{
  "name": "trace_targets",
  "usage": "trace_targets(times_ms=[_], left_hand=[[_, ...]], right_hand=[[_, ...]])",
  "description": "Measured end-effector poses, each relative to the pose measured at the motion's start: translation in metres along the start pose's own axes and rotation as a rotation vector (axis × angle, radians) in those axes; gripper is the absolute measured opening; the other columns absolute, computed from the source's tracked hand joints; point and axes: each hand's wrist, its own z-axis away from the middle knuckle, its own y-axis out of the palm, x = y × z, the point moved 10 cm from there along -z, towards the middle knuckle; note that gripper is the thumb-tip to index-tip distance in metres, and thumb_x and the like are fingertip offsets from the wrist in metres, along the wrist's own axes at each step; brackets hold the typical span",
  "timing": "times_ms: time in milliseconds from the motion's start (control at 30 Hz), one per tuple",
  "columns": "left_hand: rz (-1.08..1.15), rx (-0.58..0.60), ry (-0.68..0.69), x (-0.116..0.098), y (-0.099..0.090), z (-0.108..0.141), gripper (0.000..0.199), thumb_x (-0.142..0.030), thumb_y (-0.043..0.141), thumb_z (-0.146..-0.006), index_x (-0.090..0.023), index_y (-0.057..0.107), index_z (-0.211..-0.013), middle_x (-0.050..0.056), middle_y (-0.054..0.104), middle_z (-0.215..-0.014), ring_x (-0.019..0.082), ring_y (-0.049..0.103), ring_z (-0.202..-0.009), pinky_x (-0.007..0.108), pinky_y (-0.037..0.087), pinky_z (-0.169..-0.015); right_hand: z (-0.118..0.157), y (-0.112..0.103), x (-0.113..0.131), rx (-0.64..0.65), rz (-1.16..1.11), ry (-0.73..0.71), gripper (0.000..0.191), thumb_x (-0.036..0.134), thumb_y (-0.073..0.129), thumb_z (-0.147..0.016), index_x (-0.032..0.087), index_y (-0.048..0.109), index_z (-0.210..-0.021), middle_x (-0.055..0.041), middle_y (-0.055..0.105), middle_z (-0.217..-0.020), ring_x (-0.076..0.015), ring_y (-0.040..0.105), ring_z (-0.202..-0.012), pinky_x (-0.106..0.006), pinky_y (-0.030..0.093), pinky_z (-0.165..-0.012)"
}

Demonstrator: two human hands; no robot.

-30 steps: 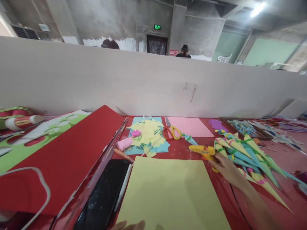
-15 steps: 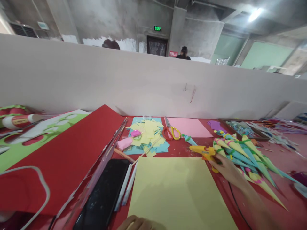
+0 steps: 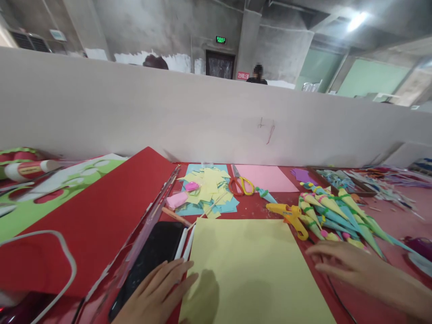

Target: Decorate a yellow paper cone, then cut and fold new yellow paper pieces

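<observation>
My left hand [image 3: 157, 292] lies open with fingers apart, over the lower end of the black phone [image 3: 158, 245] and the white pens [image 3: 182, 243], its fingertips at the left edge of the yellow paper sheet [image 3: 256, 270]. At that sheet's right side my right hand [image 3: 354, 267] is open and holds nothing, above the glue gun's cord. Just beyond it the yellow glue gun [image 3: 292, 218] rests on the red table, apart from the fingers. Behind my right hand lies a pile of yellow and blue paper cones [image 3: 337, 209] trimmed with coloured bits.
Scissors [image 3: 241, 183] lie beside loose yellow paper scraps [image 3: 211, 182] and a pink sheet [image 3: 268, 177]. A large red board [image 3: 101, 216] and a white cable [image 3: 69, 258] take up the left. A white partition [image 3: 202, 117] stands behind; two people are partly visible beyond it.
My right hand has let go of the glue gun and drawn back toward me. My left hand has come further into view, up and left over the phone and pens.
</observation>
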Motion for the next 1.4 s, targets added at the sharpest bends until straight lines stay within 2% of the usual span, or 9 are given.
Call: trace_targets(times_ms=[100,267,467,567,733,900,1167,1267,1400], left_hand=[[-0.075,0.023,-0.085,0.010,0.001,-0.009,0.040,-0.036,0.054,-0.077,-0.030,0.055,-0.116,-0.002,0.063,-0.117,0.017,0.060,-0.100,0.026,0.049,-0.084],[-0.158,0.084,-0.218,0.023,0.022,-0.014,0.038,-0.018,0.049,-0.074,-0.024,0.061,-0.109,0.004,0.065,-0.113,0.021,0.060,-0.099,0.032,0.048,-0.083],[-0.132,0.192,-0.243,0.015,0.032,-0.011,0.040,-0.003,0.040,-0.077,-0.024,0.061,-0.103,0.004,0.066,-0.105,0.020,0.059,-0.093,0.034,0.045,-0.076],[-0.116,0.254,-0.366,0.021,0.032,-0.010,0.033,-0.002,0.039,-0.078,-0.022,0.064,-0.088,0.005,0.066,-0.091,0.022,0.059,-0.085,0.036,0.043,-0.070],[-0.129,0.309,-0.346,0.015,0.041,-0.010,0.033,-0.003,0.040,-0.078,-0.018,0.059,-0.100,0.006,0.066,-0.089,0.023,0.060,-0.080,0.034,0.043,-0.065],[-0.170,0.296,-0.395,0.015,0.042,-0.003,0.042,0.000,0.035,-0.079,-0.012,0.052,-0.116,0.003,0.064,-0.070,0.018,0.063,-0.059,0.029,0.045,-0.058],[0.028,0.368,-0.560,0.023,0.050,0.017,0.043,0.000,0.030,-0.077,-0.012,0.056,-0.109,0.006,0.070,-0.081,0.015,0.067,-0.060,0.021,0.049,-0.050],[0.044,0.234,-0.600,0.038,0.036,0.037,0.038,-0.010,0.030,-0.083,-0.015,0.054,-0.112,0.008,0.070,-0.097,0.018,0.067,-0.084,0.024,0.053,-0.065],[0.108,0.060,-0.595,0.042,0.013,0.046,0.030,-0.022,0.035,-0.086,-0.020,0.052,-0.110,0.005,0.070,-0.098,0.018,0.067,-0.085,0.023,0.054,-0.069]], right_hand=[[0.001,-0.003,0.072,0.164,0.008,-0.204,0.035,0.040,0.048,-0.084,0.026,0.059,-0.114,-0.0053,0.065,-0.106,-0.0200,0.061,-0.089,-0.031,0.047,-0.079],[-0.029,-0.005,0.178,0.203,0.123,-0.607,0.029,0.030,0.050,-0.086,0.017,0.060,-0.110,-0.0071,0.067,-0.097,-0.0168,0.061,-0.080,-0.027,0.045,-0.070],[-0.077,0.043,0.239,0.171,0.250,-0.827,0.023,0.017,0.047,-0.086,0.014,0.060,-0.105,-0.0087,0.064,-0.101,-0.0191,0.059,-0.090,-0.029,0.046,-0.074],[-0.088,0.065,0.239,0.060,0.376,-0.833,0.035,0.020,0.053,-0.084,0.012,0.053,-0.117,-0.0150,0.057,-0.113,-0.0265,0.053,-0.104,-0.036,0.046,-0.081],[-0.071,0.092,0.199,0.212,0.362,-0.795,0.074,0.049,0.057,-0.077,0.018,0.029,-0.139,-0.0204,0.026,-0.143,-0.0387,0.021,-0.131,-0.051,0.026,-0.102],[-0.052,0.116,0.161,0.375,0.158,-0.673,0.084,0.059,0.055,-0.073,0.025,0.021,-0.141,-0.0157,0.005,-0.149,-0.0366,0.000,-0.134,-0.056,0.009,-0.105],[-0.044,0.124,0.157,0.330,0.041,-0.664,0.080,0.056,0.055,-0.075,0.030,0.018,-0.141,-0.0096,-0.002,-0.150,-0.0316,-0.007,-0.135,-0.055,0.001,-0.106],[-0.044,0.122,0.158,0.340,0.038,-0.670,0.079,0.055,0.055,-0.076,0.030,0.019,-0.141,-0.0100,-0.001,-0.150,-0.0312,-0.006,-0.135,-0.054,0.001,-0.106],[-0.048,0.122,0.164,0.343,0.027,-0.690,0.079,0.054,0.056,-0.075,0.028,0.021,-0.141,-0.0101,0.001,-0.151,-0.0309,-0.007,-0.136,-0.054,0.000,-0.106]])
